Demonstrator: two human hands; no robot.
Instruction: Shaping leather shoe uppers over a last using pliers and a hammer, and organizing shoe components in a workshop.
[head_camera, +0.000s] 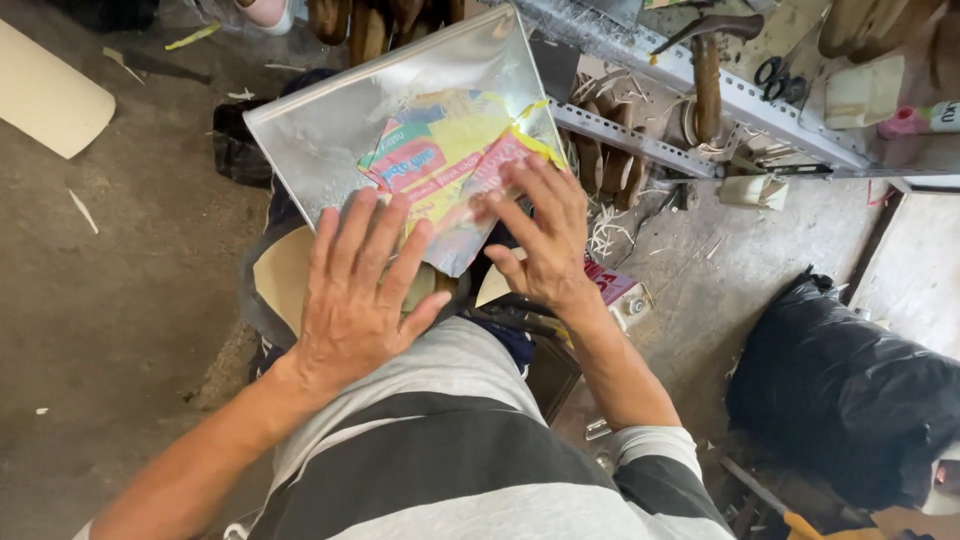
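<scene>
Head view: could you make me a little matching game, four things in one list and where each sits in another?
Things:
1 silver sheet
2 black bag
3 left hand
4 scissors

Places:
A on the shelf, upper right
B flat on the sheet's near edge, left side
C on the person's lap, under both hands
D on the floor, lower right

Pairs: 1-C, 2-D, 3-B, 4-A

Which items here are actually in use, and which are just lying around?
In use:
- left hand, flat on the foil sheet
- right hand, fingers spread on the sheet
- silver foil sheet with colourful print
- tan board under it

Lying about:
- black plastic bag
- hammer
- scissors
- perforated metal rail
- pale curved panel
</scene>
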